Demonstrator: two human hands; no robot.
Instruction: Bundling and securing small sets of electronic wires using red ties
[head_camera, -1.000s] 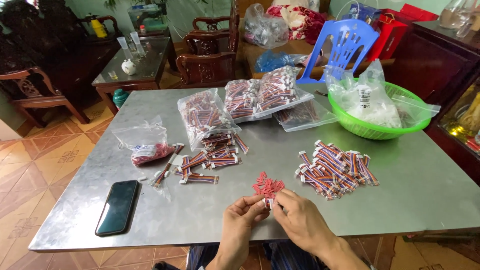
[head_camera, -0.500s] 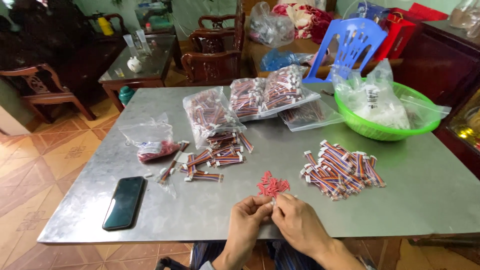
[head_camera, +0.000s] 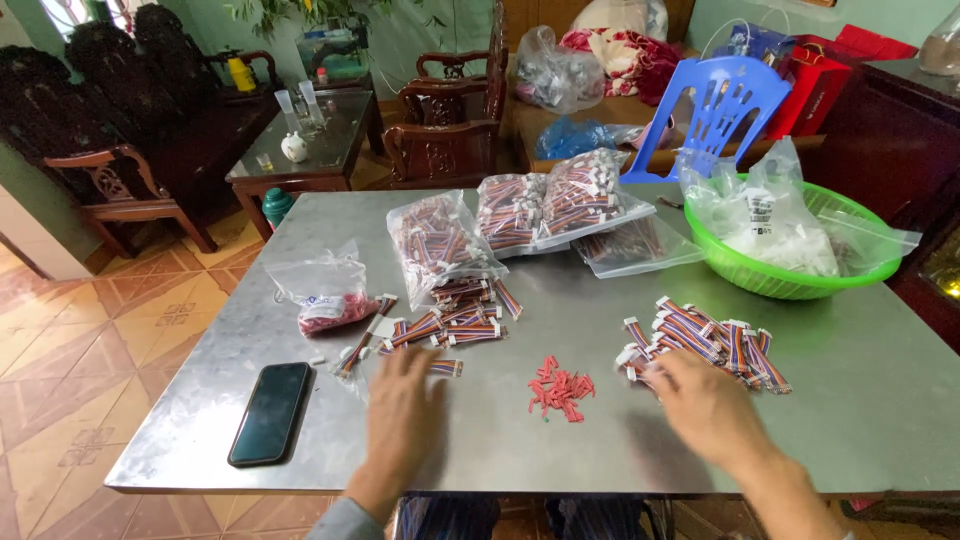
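- Centrally, left hand (head_camera: 405, 400) lies spread flat on the counter (head_camera: 850, 400), fingertips by one wire connector (head_camera: 446, 368) lying left-right.
- Right hand (head_camera: 705, 405), fingers loosely spread, touches the lower-right cable pile (head_camera: 705, 335); bare counter lies between them around the red caps (head_camera: 561, 386).

A black phone (head_camera: 270, 412) with a dark screen lies left of the left hand (head_camera: 402, 412). Beyond that hand sit clear bags of striped cables (head_camera: 437, 243) and a clear bag of red pieces (head_camera: 322, 292). Far beyond the right hand (head_camera: 708, 404), a white-labelled clear bag (head_camera: 765, 222) sits in a green basket (head_camera: 870, 272).

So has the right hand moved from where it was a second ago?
Yes. The right hand has gone from beside the small red pile out to the right, onto the pile of striped wire bundles.
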